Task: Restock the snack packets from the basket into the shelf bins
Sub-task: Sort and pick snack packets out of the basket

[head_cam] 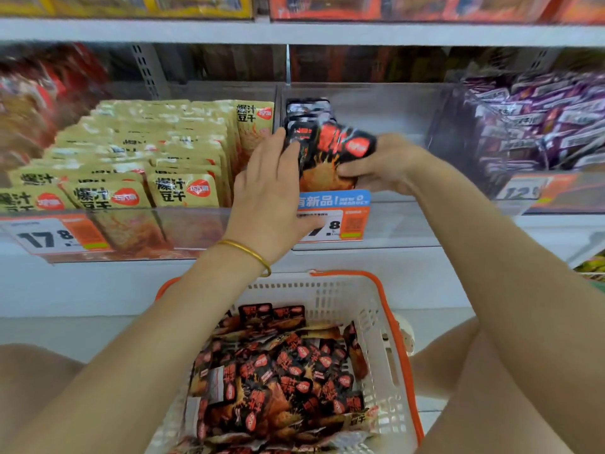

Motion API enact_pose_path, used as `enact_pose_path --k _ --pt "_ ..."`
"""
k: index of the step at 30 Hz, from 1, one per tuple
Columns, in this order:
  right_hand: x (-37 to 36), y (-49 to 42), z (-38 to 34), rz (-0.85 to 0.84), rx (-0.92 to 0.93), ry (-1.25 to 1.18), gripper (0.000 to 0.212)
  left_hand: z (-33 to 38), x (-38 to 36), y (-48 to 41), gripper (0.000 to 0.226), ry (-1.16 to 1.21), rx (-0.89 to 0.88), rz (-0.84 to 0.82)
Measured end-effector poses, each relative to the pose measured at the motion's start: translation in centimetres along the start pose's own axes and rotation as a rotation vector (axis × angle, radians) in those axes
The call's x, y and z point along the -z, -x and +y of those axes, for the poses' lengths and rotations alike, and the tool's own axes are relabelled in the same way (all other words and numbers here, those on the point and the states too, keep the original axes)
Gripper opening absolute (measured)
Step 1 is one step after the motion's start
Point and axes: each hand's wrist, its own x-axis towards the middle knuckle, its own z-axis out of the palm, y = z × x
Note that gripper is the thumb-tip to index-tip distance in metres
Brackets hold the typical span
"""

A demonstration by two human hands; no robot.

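Observation:
A white basket (370, 309) with orange rim sits low in the middle, holding several black-and-red snack packets (281, 371). Both hands are up at the clear middle shelf bin (376, 103). My left hand (271, 185) presses against the left side of a small row of black-and-red packets (306, 126) standing in that bin, fingers curled round their edge. My right hand (386, 165) grips a black-and-red packet (340, 152) at the front of that row, tilted, just above the bin's front wall.
The bin on the left is packed with yellow packets (147, 149); the bin on the right holds purple packets (537, 122). Price tags (337, 221) hang on the bin fronts. Another shelf (294, 31) runs above. The middle bin's right part holds nothing visible.

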Motion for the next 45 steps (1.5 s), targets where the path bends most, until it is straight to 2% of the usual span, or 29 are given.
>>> enact_pose_path --k 2,5,9,21,24,32,40,45 --pt "-0.6 -1.2 0.9 0.001 -0.070 0.194 0.025 -0.1 -0.3 0.1 0.106 -0.016 -0.002 0.002" --pt "-0.9 -2.3 1.3 0.042 -0.132 0.662 0.040 -0.2 -0.5 0.2 0.105 -0.022 -0.009 0.013" --pt "-1.5 -2.5 0.8 -0.021 -0.183 0.873 0.034 -0.4 -0.6 0.3 0.104 -0.025 -0.017 0.029" --pt "-2.8 -3.1 0.8 0.039 -0.081 0.706 0.032 -0.4 -0.8 0.3 0.101 0.002 -0.013 0.043" --pt "-2.8 -2.4 0.5 -0.007 -0.101 0.667 0.025 -0.3 -0.8 0.3 0.100 -0.023 -0.014 0.035" --pt "-2.4 -0.8 -0.5 -0.042 -0.119 0.611 0.031 -0.3 -0.9 0.4 0.099 -0.062 -0.017 0.063" --pt "-2.2 -0.9 -0.4 0.023 -0.171 0.684 0.036 -0.5 -1.2 0.5 0.098 -0.093 -0.031 0.090" --pt "-1.4 -0.4 -0.7 0.113 -0.165 0.511 0.042 -0.7 -1.8 0.9 0.092 -0.092 -0.095 0.199"
